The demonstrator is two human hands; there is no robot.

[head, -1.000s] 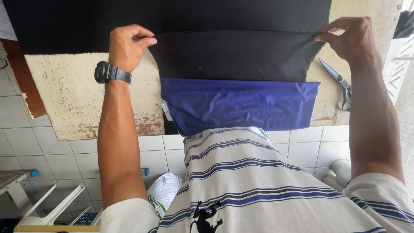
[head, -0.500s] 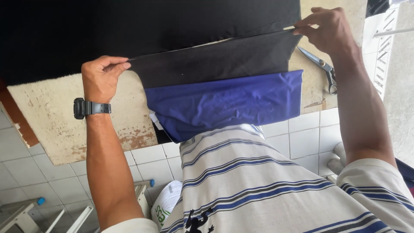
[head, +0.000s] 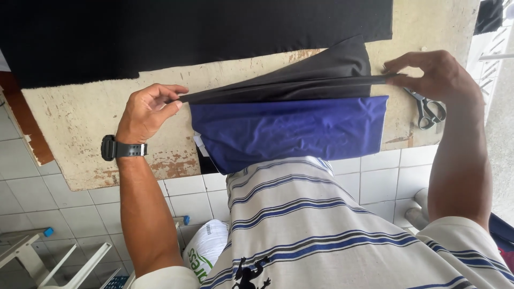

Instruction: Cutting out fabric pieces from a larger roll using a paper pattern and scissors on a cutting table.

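At the near edge of the worn, paint-chipped bench (head: 85, 123), a person in a striped shirt (head: 300, 225) stands holding a piece of dark grey fabric (head: 316, 75) stretched between both hands. The left hand (head: 147, 109), with a black watch (head: 120, 149) on its wrist, has its grip closed on the left corner of the cloth, thumb and fingertips pinching it just above the bench top. The right hand (head: 436, 75) pinches the right corner in the same way, grip shut on the edge, fingers bunched and pointing left. Between the two hands the folded edge of the grey cloth runs taut in a nearly straight line, rising slightly toward the right; behind that line the cloth lifts into a loose, tented fold.

Directly under the grey piece lies a blue fabric (head: 289, 131), flat on the bench, its lower part hanging over the front edge and touching the person's shirt. A small white tag shows at its left side. Farther back, a large sheet of black fabric (head: 187, 29) covers most of the far half of the bench.

Just beside the right hand, on bare bench, lie a pair of metal scissors (head: 428, 109), their handles toward the front edge. Below the bench the wall and floor are white tile (head: 375, 182), with a white bag (head: 206, 249) and a pale metal frame (head: 32, 251) low at the left.
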